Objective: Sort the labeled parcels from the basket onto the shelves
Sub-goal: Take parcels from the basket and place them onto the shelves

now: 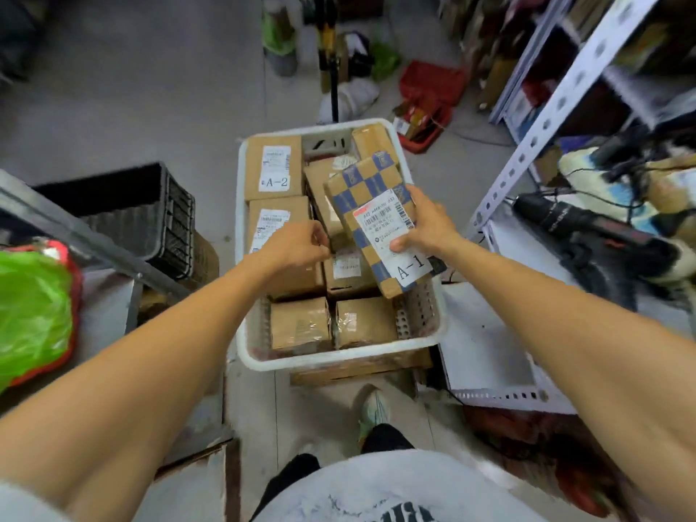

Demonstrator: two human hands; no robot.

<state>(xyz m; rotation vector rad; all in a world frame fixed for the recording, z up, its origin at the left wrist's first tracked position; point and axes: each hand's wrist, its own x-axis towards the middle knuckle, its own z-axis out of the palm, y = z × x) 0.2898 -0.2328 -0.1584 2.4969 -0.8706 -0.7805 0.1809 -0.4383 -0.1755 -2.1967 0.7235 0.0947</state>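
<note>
My right hand (425,224) grips the checkered A-1 parcel (369,194) by its edge, tilted just above the white basket (339,357) of brown boxes. My left hand (297,246) hovers over the basket, fingers curled; I cannot tell whether it holds anything.

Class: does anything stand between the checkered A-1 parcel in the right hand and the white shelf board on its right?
Nothing visible does. The right hand grips the A-1 parcel above the basket, and the shelf board lies open nearby. The perforated upright and a power drill stand farther back.
</note>
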